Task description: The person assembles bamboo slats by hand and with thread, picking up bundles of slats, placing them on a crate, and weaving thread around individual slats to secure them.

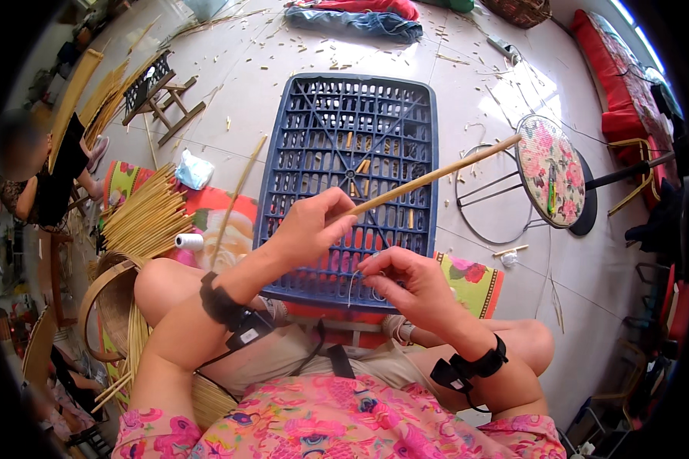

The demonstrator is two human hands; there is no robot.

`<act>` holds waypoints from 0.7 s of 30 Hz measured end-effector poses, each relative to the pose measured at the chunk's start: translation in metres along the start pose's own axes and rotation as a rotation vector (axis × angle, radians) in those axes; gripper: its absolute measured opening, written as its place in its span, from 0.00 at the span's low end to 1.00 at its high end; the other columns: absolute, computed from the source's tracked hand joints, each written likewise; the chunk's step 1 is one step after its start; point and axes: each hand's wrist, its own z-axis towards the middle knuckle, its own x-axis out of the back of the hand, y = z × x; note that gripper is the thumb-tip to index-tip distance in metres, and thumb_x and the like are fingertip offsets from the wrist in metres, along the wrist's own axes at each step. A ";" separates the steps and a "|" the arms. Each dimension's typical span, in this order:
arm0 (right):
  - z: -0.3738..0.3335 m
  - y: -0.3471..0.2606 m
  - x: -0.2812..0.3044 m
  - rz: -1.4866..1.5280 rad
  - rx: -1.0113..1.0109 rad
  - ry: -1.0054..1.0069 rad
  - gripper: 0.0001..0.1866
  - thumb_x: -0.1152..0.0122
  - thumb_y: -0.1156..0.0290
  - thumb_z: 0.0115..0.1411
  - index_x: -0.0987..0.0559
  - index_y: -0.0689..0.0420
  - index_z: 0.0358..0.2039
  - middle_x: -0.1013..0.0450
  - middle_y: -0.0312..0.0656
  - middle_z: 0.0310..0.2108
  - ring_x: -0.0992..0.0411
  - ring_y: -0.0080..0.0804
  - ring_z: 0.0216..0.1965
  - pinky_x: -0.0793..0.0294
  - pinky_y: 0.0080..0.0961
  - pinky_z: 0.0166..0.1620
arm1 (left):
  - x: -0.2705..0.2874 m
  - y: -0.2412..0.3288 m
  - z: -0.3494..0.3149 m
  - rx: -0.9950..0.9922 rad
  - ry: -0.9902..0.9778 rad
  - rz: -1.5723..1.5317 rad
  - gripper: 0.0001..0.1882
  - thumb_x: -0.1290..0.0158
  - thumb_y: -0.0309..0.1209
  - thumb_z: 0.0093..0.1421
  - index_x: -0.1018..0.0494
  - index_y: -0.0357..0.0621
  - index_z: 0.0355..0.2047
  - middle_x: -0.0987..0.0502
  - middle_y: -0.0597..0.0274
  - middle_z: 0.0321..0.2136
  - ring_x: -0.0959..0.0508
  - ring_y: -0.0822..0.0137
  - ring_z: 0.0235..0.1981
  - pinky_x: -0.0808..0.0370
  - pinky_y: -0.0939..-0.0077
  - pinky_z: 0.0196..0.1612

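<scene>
A long straw-coloured stick (pixel 436 174) is gripped near its lower end between the thumb and fingers of my left hand (pixel 308 226). From there it slants up to the right, over a dark blue slatted plastic crate (pixel 434 153). Lower and to the right, my right hand (pixel 415 284) is closed in a pinch on a thin white thread (pixel 351 289), whose loose end hangs over the crate's near side. Several short cut pieces of stick (pixel 362 166) lie on or under the crate's slats. My hands are apart.
Left of the crate are a bundle of sticks (pixel 149 214), a white thread spool (pixel 189 241) and a round woven basket (pixel 92 306). A flowered round stool (pixel 540 153) stands at right, a small wooden stool (pixel 164 99) at far left. Another person (pixel 50 172) sits leftmost.
</scene>
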 end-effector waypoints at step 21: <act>0.044 -0.017 -0.024 0.108 -0.199 0.067 0.07 0.46 0.75 0.55 0.27 0.66 0.32 0.27 0.38 0.18 0.29 0.16 0.21 0.33 0.13 0.24 | 0.016 -0.026 -0.043 0.346 -0.048 -0.797 0.11 0.53 0.32 0.60 0.32 0.38 0.39 0.28 0.64 0.26 0.31 0.79 0.23 0.32 0.87 0.27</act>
